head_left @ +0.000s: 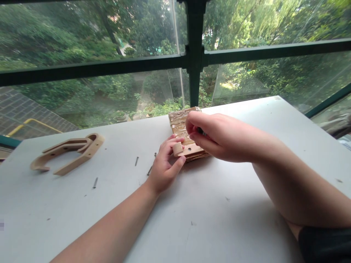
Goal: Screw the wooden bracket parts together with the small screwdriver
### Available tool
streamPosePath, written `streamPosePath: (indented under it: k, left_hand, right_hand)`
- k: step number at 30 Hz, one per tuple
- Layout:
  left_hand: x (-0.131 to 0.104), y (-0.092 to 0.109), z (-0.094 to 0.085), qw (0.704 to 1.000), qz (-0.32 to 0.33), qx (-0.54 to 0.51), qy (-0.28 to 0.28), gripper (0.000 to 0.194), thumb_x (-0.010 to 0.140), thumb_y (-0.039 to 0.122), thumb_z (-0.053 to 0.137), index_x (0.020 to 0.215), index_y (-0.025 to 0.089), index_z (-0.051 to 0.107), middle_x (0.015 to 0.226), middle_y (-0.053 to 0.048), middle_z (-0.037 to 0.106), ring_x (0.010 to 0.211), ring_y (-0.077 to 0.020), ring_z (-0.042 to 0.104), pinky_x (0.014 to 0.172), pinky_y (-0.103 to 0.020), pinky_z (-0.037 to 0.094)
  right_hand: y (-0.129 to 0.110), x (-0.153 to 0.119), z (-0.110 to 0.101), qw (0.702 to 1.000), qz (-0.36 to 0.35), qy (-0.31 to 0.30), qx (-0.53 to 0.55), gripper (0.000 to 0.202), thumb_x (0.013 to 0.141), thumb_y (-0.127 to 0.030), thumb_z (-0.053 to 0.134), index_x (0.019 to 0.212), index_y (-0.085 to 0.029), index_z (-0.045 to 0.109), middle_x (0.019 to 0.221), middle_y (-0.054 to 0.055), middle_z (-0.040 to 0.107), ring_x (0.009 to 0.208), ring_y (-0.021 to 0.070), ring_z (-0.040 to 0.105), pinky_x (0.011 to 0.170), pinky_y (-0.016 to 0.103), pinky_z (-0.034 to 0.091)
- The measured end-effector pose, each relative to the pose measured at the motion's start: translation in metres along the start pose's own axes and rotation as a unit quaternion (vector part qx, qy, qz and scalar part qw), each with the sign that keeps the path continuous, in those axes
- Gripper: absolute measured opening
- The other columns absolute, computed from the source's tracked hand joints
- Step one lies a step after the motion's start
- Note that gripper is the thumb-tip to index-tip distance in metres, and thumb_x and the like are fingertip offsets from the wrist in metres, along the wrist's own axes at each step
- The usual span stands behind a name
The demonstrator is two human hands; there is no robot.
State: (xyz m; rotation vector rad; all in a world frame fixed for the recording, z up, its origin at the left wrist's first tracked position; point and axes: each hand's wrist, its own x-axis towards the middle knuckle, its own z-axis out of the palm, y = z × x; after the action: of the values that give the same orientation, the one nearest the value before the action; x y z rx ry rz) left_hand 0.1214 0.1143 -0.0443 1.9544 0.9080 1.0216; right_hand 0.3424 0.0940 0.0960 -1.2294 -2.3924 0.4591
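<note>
My left hand [167, 162] is closed around the curled end of a pale wooden hook [178, 149], thumb in front and fingers behind. The hook's straight part runs right, with a dark screw or hole visible in it. It lies against a block wrapped in clear tape [182, 118], which looks like layered cardboard or wood. Above the block's right side, my right hand [210, 133] is closed in a pinch. A small dark bit shows between its fingers, but the thing itself is mostly hidden.
Several similar curved wooden hooks [89, 154] lie together on the left of the white table [192, 226]. Loose screws [95, 182] are scattered between them and my left hand. Beyond the table's far edge stands a dark-framed window [194, 54].
</note>
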Motion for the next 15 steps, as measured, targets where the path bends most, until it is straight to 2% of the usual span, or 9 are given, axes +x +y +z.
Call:
streamPosePath:
  k: [4, 10, 15]
  left_hand:
    - [-0.0001, -0.0011, -0.0001, 1.000, 0.007, -0.002, -0.003, 0.026, 0.093, 0.032, 0.063, 0.118, 0.026, 0.059, 0.148, -0.007, 0.054, 0.155, -0.0281, 0.029, 0.128, -0.051, 0.027]
    - [0.0000, -0.0032, -0.0011, 1.000, 0.007, 0.004, -0.002, 0.030, 0.092, 0.034, 0.064, 0.121, 0.026, 0.057, 0.148, -0.009, 0.054, 0.155, -0.0296, 0.029, 0.126, -0.052, 0.029]
    - [-0.0001, -0.0012, -0.0010, 1.000, 0.004, 0.017, -0.004, 0.032, 0.092, 0.036, 0.064, 0.122, 0.026, 0.057, 0.148, -0.009, 0.055, 0.155, -0.0305, 0.028, 0.127, -0.054, 0.028]
  right_hand:
    - [-0.0010, -0.0039, -0.0020, 0.999, 0.002, -0.029, 0.020, 0.016, 0.089, -0.018, 0.045, 0.105, -0.021, 0.049, 0.082, 0.001, 0.060, 0.068, 0.0144, 0.045, 0.064, 0.029, 0.031]
    - [0.0024, -0.0050, -0.0008, 0.999, 0.028, -0.034, 0.020, 0.024, 0.090, -0.017, 0.050, 0.113, -0.023, 0.049, 0.090, 0.002, 0.064, 0.070, 0.0143, 0.050, 0.065, 0.028, 0.032]
    - [0.0046, -0.0052, -0.0014, 0.999, 0.024, -0.028, -0.015, 0.033, 0.092, -0.024, 0.052, 0.126, -0.026, 0.053, 0.084, 0.000, 0.065, 0.064, 0.0135, 0.049, 0.065, 0.028, 0.032]
